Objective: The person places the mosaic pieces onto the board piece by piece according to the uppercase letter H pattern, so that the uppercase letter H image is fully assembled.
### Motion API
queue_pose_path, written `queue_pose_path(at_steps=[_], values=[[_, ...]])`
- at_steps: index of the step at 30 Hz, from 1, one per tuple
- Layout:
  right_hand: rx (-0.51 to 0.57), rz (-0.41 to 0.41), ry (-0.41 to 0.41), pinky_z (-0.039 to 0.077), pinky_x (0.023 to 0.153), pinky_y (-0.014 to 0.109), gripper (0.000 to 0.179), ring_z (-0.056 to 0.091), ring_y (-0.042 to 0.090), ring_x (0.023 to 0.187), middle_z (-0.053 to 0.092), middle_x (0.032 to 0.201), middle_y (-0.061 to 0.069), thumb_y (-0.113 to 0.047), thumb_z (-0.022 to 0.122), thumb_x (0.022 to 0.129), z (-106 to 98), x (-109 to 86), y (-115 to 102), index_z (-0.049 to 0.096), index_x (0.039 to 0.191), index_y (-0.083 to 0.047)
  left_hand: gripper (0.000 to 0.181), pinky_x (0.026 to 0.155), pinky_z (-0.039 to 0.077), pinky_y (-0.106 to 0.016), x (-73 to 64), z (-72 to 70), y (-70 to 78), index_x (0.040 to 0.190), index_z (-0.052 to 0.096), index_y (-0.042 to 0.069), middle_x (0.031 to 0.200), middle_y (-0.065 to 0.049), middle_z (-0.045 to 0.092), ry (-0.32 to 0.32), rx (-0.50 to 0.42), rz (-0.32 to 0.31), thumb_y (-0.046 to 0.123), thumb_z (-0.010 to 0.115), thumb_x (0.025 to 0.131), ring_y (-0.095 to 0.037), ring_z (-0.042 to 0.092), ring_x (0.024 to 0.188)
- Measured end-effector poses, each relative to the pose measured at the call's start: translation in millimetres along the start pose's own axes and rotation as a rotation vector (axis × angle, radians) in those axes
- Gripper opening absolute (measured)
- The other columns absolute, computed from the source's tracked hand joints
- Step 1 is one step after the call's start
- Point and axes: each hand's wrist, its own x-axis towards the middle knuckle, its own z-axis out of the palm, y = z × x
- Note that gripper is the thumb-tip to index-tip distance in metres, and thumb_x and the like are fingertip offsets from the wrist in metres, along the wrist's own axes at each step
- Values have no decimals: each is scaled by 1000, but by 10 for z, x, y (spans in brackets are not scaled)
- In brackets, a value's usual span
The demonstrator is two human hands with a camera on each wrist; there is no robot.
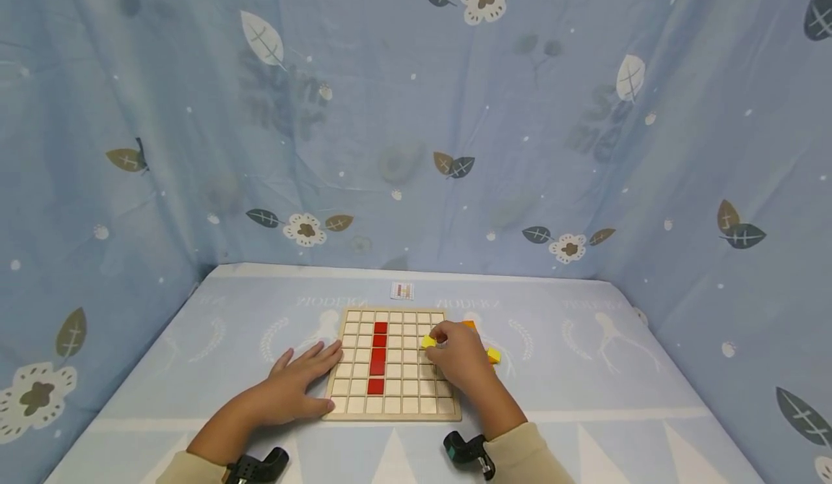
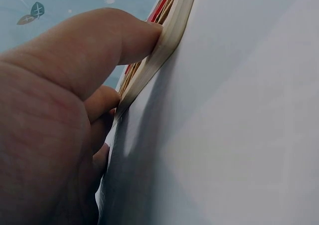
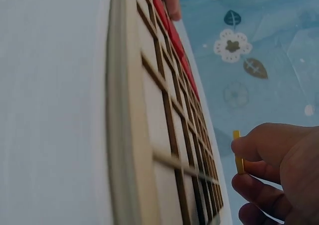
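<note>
A wooden grid board point(image 1: 395, 417) lies flat on the table, with several red square tiles point(image 1: 378, 361) in one column left of its middle. My left hand point(image 1: 292, 384) rests along the board's left edge, fingers spread and the thumb near the front corner. In the left wrist view the thumb point(image 2: 134, 38) touches the board's wooden rim point(image 2: 169, 40). Over the board's right part, my right hand point(image 1: 463, 357) pinches a yellow tile point(image 1: 428, 342) between thumb and fingertips. The right wrist view shows this thin tile point(image 3: 238, 152) held edge-on, apart from the grid.
Right of the board, partly behind my right hand, lie an orange piece point(image 1: 469, 324) and a yellow piece point(image 1: 494, 355). A small printed card point(image 1: 402, 291) lies beyond the board's far edge. Patterned blue curtain point(image 1: 416, 108) encloses the table's back and sides.
</note>
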Motion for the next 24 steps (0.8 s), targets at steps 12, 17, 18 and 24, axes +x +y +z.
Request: queue_pose_path(at_steps=[12,17,18,24], values=[[28,-38,-63,58,86,38,20,62,17,94,68,103,-2,-20,82,91,278,47,-321,75,108,-15,94,122,-7,-70,25,16,-11,165,34,19,175,1,24,2,0,0,47,80,88,-36,13,163],[11,-60,-59,58,84,38,20,61,17,93,68,102,-1,-19,83,90,328,68,-346,74,108,-14,95,122,-8,-69,24,17,-25,165,35,19,174,2,24,7,6,-8,46,81,87,-35,13,163],[7,-65,-56,57,84,38,20,61,16,92,68,102,-1,-19,83,90,335,74,-345,74,108,-14,95,122,-8,-70,24,16,-26,165,35,19,174,2,24,9,7,-8,46,81,87,-35,13,163],[-1,-67,-85,54,79,37,18,57,17,88,64,97,-3,-18,81,90,384,74,-334,75,107,-14,95,122,-7,-70,20,19,-22,165,35,19,174,0,25,4,8,-17,47,81,87,-36,13,163]])
